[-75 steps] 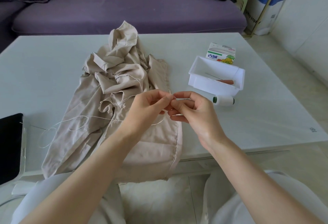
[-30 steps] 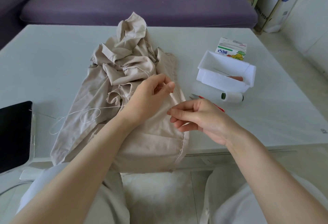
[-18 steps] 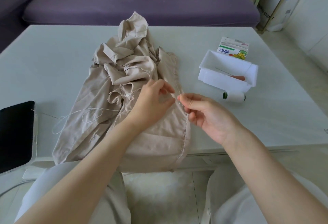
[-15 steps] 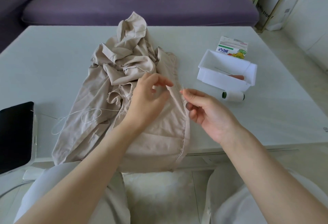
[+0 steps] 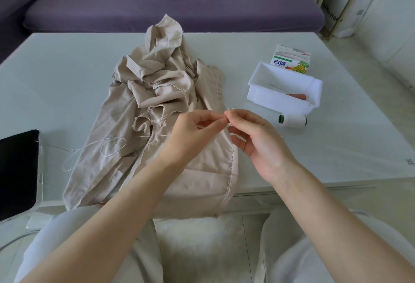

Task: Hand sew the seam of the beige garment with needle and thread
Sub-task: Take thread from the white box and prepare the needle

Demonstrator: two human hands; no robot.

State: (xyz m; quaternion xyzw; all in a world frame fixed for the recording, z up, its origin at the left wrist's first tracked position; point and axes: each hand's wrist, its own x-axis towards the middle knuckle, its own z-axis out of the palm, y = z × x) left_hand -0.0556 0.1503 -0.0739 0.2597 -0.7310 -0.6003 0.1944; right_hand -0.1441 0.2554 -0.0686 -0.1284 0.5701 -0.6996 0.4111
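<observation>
The soft, light garment (image 5: 170, 85) lies crumpled on the table (image 5: 67, 69). The left hand (image 5: 193, 134) and the right hand (image 5: 258, 143) both pinch the thin thread (image 5: 139, 136) just above its seam (image 5: 231, 163); I would hold the cloth beside this seam.

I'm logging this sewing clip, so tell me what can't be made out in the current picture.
Head view:
- Needle: too small to tell; the left hand and right hand pinch together, and only thread ends show above them.
- White tray: its front wall hides part of a thin rod and an orange thing inside.
- Dark tablet: cut off by the left edge.
- Beige garment: the left forearm covers its lower middle.
</observation>
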